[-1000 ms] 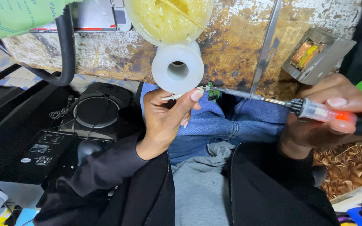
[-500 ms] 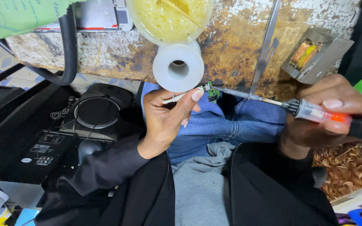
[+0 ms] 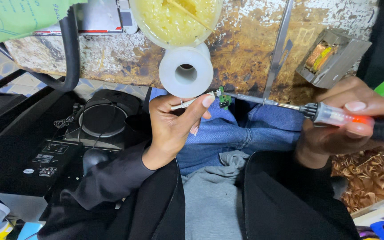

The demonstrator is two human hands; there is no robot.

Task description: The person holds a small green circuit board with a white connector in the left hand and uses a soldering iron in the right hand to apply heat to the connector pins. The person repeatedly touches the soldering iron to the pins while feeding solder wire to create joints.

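- Clearly soldering work over the lap, seen from above
- Left hand [image 3: 172,126]: fingers pinched together on a thin white wire [image 3: 187,103] and on a small green circuit board [image 3: 223,98], held in the air just below a white spool [image 3: 186,70]
- Right hand [image 3: 343,120]: fingers wrapped tight around the clear and orange handle of a soldering iron [image 3: 290,106], tip touching the board, or almost; cannot tell exactly
- Board located between both hands, above blue jeans [image 3: 245,129] and a grey shirt [image 3: 212,195], not resting on any support
- Near the top: a bowl of yellow paste [image 3: 176,20], a worn wooden bench edge [image 3: 245,58], a small transformer [image 3: 330,58]; at the left a black speaker box [image 3: 67,133]
- Probable risks: hot tip very close to the left fingertips [image 3: 207,100], so a small slip could burn them; board unsupported, so shaking could spoil the joint; molten solder could drop on the jeans; the wire could slide out of the pinch
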